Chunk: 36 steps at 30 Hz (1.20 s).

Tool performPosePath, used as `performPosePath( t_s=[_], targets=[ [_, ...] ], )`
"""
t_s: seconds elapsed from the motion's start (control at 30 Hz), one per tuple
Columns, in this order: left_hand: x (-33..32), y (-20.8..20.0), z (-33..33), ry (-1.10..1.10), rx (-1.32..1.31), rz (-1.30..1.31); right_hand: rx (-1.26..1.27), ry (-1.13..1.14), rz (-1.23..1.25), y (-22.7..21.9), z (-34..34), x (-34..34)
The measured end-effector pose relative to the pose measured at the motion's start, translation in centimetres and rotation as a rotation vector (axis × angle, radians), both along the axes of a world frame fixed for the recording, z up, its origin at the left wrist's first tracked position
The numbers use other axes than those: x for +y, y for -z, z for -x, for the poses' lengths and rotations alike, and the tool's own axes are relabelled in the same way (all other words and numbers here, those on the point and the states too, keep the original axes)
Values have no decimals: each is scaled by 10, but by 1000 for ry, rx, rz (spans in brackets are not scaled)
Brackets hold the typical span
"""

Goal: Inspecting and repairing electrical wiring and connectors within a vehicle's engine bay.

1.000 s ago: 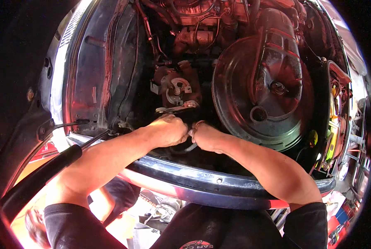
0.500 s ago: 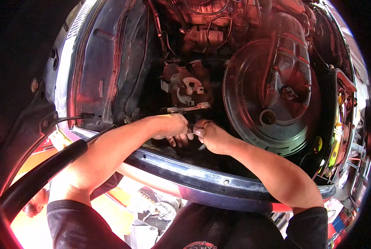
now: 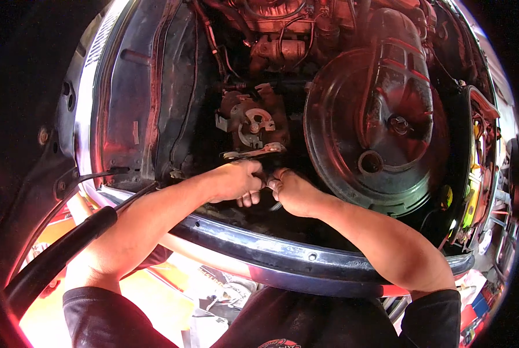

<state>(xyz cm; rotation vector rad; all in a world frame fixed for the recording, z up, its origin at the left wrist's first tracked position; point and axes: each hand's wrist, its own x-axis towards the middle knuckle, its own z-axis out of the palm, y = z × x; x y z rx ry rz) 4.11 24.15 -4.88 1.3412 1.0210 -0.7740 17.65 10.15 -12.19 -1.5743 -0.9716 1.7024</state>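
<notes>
My left hand and my right hand meet in the engine bay, just behind the car's front edge. Their fingertips are pinched together on something small and dark that the fingers mostly hide. Both hands look closed, the left with its lower fingers curled loosely. A short, light, ribbed piece shows beneath the right hand; whether it is held I cannot tell. Just beyond the hands lies a flat metal link arm. Behind that sits a rusty metal bracket with a curved, notched plate.
A large round black air cleaner housing fills the right side. The metal front edge crosses beneath my forearms. A black strut slants past my left arm. Pipes and the engine lie at the far side. A headlamp assembly is at right.
The view has shifted slightly, so the engine bay sits a little farther left. My hands stay together with small finger movements, and less of the ribbed piece shows.
</notes>
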Motion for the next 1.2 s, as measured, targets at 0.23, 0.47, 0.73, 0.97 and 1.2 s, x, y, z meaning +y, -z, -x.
performPosePath(
  t_s=[0.23,0.47,0.73,0.97,1.2],
  targets=[
    [-16,-15,-3,869,-440,-687,38,-61,355,1,1,8],
    [-4,-9,2,173,-159,-139,2,-91,110,4,-4,-1],
    [6,4,6,20,82,83,59,-65,-97,-15,-2,-1],
    [8,8,8,91,29,72,0,-59,-85,-13,0,-2],
    [-13,-2,-6,885,-290,-586,-91,-341,62,-4,-7,8]
  ],
)
